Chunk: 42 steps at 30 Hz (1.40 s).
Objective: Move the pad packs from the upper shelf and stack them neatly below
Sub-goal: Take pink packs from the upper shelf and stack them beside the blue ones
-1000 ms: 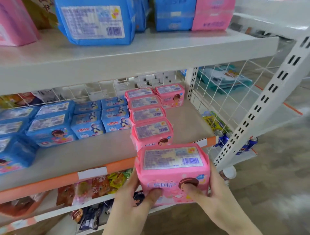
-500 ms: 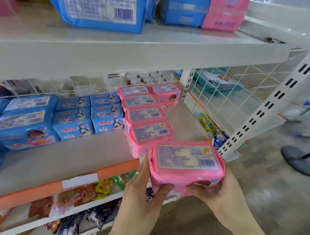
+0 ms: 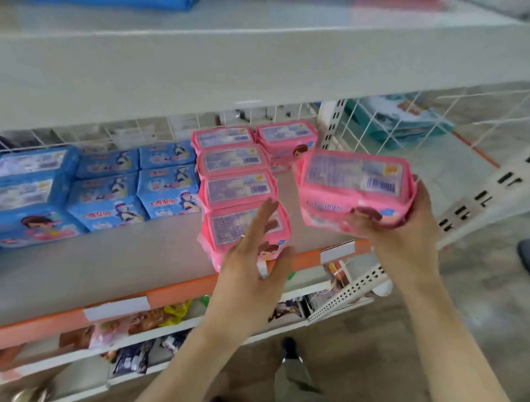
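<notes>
Right grip [image 3: 413, 226] clamps pink pack [image 3: 355, 183], hiding its underside; left grip [image 3: 252, 258] spread

Much of the shelving was blurred or cut off.
The top edge cropped the upper shelf's packs [image 3: 120, 2] to smears of blue and pink. The left hand [image 3: 252, 252] hid part of the front pink pack [image 3: 229, 226]. Label print was unreadable, and the snack bags [image 3: 134, 321] below were half hidden.
</notes>
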Available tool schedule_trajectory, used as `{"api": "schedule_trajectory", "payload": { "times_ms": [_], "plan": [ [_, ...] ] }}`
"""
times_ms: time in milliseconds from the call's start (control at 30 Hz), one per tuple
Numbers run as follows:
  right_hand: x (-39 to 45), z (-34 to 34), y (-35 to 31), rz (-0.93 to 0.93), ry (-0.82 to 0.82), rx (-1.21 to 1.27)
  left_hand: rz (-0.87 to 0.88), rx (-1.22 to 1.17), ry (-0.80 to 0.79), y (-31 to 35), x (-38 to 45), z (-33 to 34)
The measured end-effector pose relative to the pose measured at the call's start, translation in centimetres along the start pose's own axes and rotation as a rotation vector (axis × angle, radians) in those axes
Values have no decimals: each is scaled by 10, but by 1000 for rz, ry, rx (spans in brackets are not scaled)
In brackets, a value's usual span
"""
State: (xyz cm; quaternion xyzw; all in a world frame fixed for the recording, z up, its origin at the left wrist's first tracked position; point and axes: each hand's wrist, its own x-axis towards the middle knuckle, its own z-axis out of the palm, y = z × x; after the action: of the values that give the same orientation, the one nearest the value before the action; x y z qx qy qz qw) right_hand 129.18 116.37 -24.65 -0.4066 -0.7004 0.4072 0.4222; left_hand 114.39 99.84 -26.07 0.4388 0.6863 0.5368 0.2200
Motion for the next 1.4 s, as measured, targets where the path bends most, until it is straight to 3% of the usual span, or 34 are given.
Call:
{"api": "schedule_trajectory", "payload": {
  "times_ms": [200,333,500,733,900,1067,1233,1400],
  "plan": [
    [86,18,60,25,-39,16,-30,85,98,1,18,17],
    [119,45,89,13,-134,34,-15,127,188,-1,28,25],
    [154,82,129,77,-390,102,49,240,300,-5,29,24],
    [166,102,145,45,-475,163,-14,496,377,-11,0,27],
    [146,102,142,-119,-286,32,-98,570,438,-15,-10,20],
    [124,134,125,-355,-162,-266,34,699,414,-26,-4,15],
    [125,143,123,-298,-125,-259,69,660,376,-33,0,16],
    [123,133,114,-260,-188,-338,61,672,299,-35,-5,7]
  ]
}}
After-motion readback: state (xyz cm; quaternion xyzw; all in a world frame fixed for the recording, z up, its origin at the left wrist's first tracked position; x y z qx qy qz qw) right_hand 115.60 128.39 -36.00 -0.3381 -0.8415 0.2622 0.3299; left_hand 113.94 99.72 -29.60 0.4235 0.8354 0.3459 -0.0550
